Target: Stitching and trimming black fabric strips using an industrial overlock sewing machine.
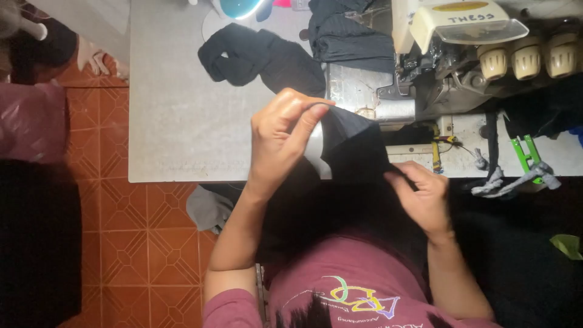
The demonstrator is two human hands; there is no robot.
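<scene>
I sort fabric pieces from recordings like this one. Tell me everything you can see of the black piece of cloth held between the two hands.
The black cloth looks like soft, matte knit fabric, plain and unpatterned. It is held up over the front edge of the grey table, just before the sewing machine. The left hand pinches its upper corner between thumb and fingers; the right hand grips its lower right edge. Its lower part merges into shadow, so its full shape is unclear.

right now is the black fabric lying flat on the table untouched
No, the left hand pinches the black fabric up off the table while the right hand holds its lower edge.
</scene>
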